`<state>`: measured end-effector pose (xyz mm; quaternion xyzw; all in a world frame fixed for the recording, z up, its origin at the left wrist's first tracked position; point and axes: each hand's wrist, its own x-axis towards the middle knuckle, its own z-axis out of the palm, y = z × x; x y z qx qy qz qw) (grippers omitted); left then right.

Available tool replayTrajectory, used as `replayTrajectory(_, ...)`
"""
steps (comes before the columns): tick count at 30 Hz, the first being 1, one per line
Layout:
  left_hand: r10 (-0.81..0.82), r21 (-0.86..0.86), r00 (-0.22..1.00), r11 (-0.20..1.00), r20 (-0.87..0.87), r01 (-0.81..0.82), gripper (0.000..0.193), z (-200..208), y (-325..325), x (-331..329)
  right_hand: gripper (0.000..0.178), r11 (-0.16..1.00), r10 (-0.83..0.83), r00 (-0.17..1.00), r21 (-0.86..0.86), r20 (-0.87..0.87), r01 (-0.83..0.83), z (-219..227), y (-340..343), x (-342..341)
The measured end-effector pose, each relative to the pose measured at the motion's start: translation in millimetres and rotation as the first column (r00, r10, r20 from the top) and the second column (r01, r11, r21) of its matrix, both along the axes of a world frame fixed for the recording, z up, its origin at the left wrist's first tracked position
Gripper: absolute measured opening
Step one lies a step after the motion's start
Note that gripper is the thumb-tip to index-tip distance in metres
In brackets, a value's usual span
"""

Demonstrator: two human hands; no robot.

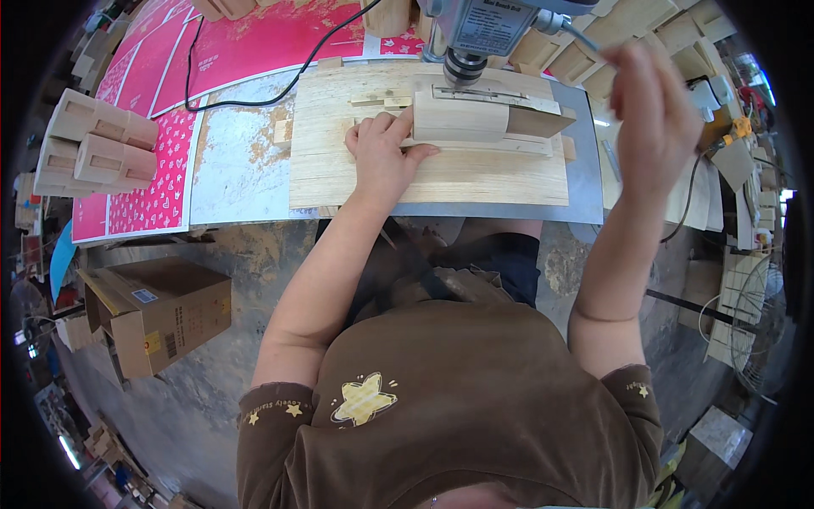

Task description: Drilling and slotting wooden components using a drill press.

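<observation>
Left grip (381,151) and right grip (657,119): could not tell whether clamped, the right blurred. Table (585,191) carried a wide wooden board (458,182). Drill (494,32) stood over the board's far side. Pale block (458,120) sat below the drill, left grip touching its left end. Metal lever (580,35) reached toward the right grip.

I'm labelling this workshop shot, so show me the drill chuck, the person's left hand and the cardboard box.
Drill chuck (465,67): head view, on its dark metal body.
Left hand (382,153): head view, on its back.
Cardboard box (191,319): head view, on its side wall.
</observation>
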<state>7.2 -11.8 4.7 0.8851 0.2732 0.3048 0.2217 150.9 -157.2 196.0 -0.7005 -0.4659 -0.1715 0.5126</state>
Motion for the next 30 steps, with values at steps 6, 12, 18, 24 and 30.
replayTrajectory(6,-0.012,0.002,1.0,1.0,-0.01,0.012,0.058,3.8,-1.4,1.7,0.008,0.986,0.044,0.988,0.151,0.149,-0.067,-86.5,-0.1,-1.9)
replayTrajectory(12,-0.019,0.012,1.0,1.0,-0.009,0.019,0.057,2.4,-1.5,5.1,0.007,0.99,0.014,0.958,0.132,0.287,-0.054,-114.4,10.5,12.7)
replayTrajectory(18,0.007,0.02,1.0,1.0,-0.015,-0.006,0.058,4.7,-0.8,-1.7,0.018,0.979,-0.036,0.967,0.202,0.254,-0.017,-41.4,3.8,15.0)
replayTrajectory(24,-0.076,-0.19,0.997,0.979,-0.032,0.069,0.056,19.2,2.2,10.4,0.034,0.998,-0.053,0.994,0.049,0.096,0.049,48.0,73.4,94.0)
replayTrajectory(30,-0.108,-0.339,0.984,0.929,0.139,0.15,0.047,7.8,13.2,14.9,0.034,0.975,-0.033,0.999,0.219,0.015,0.029,15.2,65.6,61.9)
